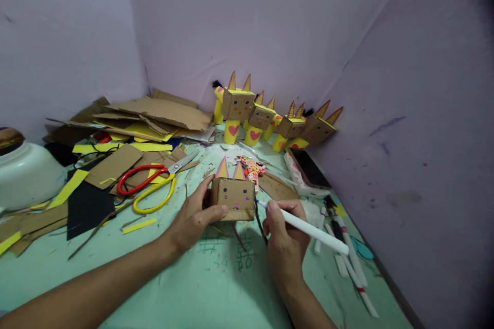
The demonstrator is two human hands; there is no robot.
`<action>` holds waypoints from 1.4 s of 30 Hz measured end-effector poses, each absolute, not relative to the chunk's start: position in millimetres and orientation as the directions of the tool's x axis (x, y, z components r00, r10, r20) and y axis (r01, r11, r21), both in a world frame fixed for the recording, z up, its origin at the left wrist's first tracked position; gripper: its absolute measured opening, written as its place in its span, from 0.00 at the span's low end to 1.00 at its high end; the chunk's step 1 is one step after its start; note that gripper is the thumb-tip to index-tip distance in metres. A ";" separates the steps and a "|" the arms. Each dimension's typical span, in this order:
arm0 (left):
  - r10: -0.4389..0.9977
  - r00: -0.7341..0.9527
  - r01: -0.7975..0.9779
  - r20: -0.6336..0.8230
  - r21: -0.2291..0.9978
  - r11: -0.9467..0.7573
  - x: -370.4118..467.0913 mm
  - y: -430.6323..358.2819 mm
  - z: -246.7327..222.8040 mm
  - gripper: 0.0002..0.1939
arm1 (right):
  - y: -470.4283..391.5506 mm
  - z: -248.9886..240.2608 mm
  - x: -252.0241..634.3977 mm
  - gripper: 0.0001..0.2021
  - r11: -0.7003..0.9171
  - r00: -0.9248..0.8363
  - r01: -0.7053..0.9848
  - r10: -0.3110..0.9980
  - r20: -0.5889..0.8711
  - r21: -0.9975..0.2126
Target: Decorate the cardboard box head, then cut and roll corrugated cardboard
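A small cardboard box head (234, 198) with two pointed ears and a drawn face is held upright over the table, the face turned toward me. My left hand (198, 211) grips its left side, thumb across the lower front and fingers behind. In my right hand (284, 226) is a white marker pen (312, 231), its tip pointing left, close by the box's right edge. Whether the tip touches the box I cannot tell. A dark cord-like strip hangs between the box and my right hand.
Red-and-yellow-handled scissors (154, 185) lie left among cardboard and yellow paper scraps. A stack of cardboard (162, 112) is behind them. Several finished cardboard figures (238, 105) stand along the back wall. A phone (309, 168) rests on a white tray at right, with several markers (353, 252) nearer.
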State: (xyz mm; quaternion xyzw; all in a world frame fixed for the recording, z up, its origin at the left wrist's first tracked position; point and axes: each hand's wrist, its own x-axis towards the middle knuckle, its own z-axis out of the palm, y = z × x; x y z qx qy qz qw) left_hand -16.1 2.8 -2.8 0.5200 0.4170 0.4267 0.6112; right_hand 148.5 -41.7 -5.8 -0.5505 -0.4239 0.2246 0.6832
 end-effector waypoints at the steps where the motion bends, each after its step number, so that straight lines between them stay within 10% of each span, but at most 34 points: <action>1: 0.956 0.287 -0.094 -0.064 0.991 0.094 -16.0 2.5 -2.0 0.47 | -41.5 -4.5 149.3 0.14 0.307 0.561 0.133 0.761 0.326 -0.943; 16: 0.946 0.322 -0.245 0.022 0.967 0.061 -17.9 -1.0 -1.5 0.50 | -38.3 2.4 152.3 0.22 0.310 0.579 -0.037 0.781 0.232 -0.950; 27: 0.935 0.355 -0.260 0.021 0.963 0.078 -15.7 2.7 -6.2 0.49 | -44.9 -12.2 163.1 0.13 0.472 0.389 0.367 0.705 0.593 -0.802; 32: 0.979 0.191 -0.122 -0.073 0.988 0.097 -13.1 2.0 -4.7 0.47 | -45.8 -4.9 208.1 0.11 0.424 -0.068 0.832 0.718 0.693 -0.358; 37: 0.971 0.218 0.005 -0.099 0.995 0.101 -13.8 3.5 1.6 0.46 | -63.1 -1.3 244.9 0.19 0.412 -0.399 0.911 0.875 0.274 0.012; 42: 0.977 0.184 0.048 -0.106 0.994 0.098 -13.9 0.9 4.1 0.47 | -81.4 6.4 271.1 0.31 0.200 -0.165 0.975 0.943 0.288 -0.095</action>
